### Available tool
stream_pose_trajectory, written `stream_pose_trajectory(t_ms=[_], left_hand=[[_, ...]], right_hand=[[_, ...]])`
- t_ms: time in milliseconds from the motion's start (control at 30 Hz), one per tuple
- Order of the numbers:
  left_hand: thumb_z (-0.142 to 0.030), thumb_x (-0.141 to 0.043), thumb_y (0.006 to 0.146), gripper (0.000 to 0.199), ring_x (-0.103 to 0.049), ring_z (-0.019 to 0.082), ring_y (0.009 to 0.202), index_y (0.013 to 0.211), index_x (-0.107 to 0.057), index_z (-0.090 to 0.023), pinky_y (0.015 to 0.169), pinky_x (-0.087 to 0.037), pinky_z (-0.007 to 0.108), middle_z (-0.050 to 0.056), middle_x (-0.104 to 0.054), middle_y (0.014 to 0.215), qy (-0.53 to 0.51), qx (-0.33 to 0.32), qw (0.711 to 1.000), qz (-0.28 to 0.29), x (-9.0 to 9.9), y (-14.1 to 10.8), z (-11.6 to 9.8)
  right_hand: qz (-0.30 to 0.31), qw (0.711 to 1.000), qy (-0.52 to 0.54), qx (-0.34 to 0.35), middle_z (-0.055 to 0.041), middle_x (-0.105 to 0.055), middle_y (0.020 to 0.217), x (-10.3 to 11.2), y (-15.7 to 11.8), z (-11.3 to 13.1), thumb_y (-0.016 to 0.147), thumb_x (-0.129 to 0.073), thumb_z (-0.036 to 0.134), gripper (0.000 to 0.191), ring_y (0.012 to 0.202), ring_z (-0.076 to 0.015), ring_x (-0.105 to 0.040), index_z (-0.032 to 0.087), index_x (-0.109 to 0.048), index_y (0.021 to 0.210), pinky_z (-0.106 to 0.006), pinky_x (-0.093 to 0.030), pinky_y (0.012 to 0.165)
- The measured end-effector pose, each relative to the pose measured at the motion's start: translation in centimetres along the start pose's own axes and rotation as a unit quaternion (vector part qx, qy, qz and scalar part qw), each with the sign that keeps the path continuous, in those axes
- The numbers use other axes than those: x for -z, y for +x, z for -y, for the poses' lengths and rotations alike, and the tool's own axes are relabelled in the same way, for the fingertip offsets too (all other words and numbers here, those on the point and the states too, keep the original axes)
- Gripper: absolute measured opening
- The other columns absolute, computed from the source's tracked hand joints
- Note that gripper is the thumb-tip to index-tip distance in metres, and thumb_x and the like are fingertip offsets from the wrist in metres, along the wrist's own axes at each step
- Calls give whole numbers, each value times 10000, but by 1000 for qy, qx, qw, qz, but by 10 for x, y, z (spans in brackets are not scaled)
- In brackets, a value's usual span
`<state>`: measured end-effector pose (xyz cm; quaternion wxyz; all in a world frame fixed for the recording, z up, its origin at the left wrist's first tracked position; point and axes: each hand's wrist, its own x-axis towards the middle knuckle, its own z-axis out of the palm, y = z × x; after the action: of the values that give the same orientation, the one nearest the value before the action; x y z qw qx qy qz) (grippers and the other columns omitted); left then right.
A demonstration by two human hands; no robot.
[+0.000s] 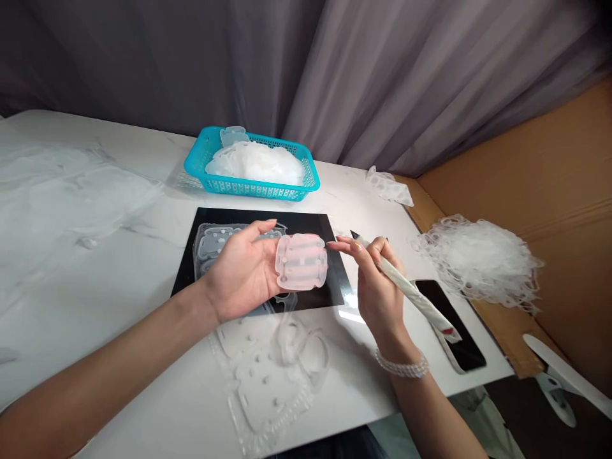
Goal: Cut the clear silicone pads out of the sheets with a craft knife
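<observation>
My left hand (248, 268) is turned palm up, with a thin translucent plastic piece (302, 262) lying across its fingers. The piece has rounded corners, small slots and raised dots. In my right hand (380, 287) is a craft knife (415, 299), its handle wrapped in white material and its dark blade pointing up and left. My right index finger stretches towards the piece's right edge; whether it touches I cannot tell. Beneath my left hand, clear moulded plastic sheets (215, 245) lie on a black board (306, 223).
Similar pieces fill a blue basket (258, 189) at the back. Stringy offcuts (482, 258) are heaped at the right near cardboard (535, 172). A phone (471, 354) lies on the white table (143, 389). More clear sheets (268, 376) lie in front, with translucent plastic (67, 185) at left.
</observation>
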<state>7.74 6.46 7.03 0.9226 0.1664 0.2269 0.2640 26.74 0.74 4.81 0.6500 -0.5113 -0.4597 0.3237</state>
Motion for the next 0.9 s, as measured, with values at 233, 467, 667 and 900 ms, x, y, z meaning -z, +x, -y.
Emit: stream_pose_trajectory(t_ms=[233,467,667,900], left_hand=[[-502,-261,992,703,-631,386,1151,1448,-408,12,1031,-419,548,261,-635,1273,0,11,1000,13,0,-2,-1],[-508,-310,1005,626,-672,345,1100,1485,-374,-113,1017,-431,548,239,-624,1308,71,0,996,-44,1,2,4],[-366,-535,945,543,-665,303,1138,1424,-423,-136,1036,-463,443,238,-599,1338,172,-87,969,-152,19,3,-10],[-320,-596,910,501,-673,299,1129,1360,-473,-137,1037,-477,438,198,-687,1199,234,-180,941,-168,28,-22,-38]], right_hand=[[20,999,11,-40,2,-729,785,1,1,-1,890,-681,301,368,1047,-230,-698,261,-359,715,-413,-454,990],[87,991,6,-106,35,-648,692,-5,-6,-5,813,-768,281,470,626,-130,-537,247,-310,716,-271,-377,579],[48,997,-52,-20,47,-548,623,-16,39,4,802,-747,339,447,594,-139,-523,247,-321,704,-267,-437,543],[-11,926,-303,227,29,-446,626,-77,175,8,887,-495,253,268,623,-139,-452,247,-292,713,-276,-353,607]])
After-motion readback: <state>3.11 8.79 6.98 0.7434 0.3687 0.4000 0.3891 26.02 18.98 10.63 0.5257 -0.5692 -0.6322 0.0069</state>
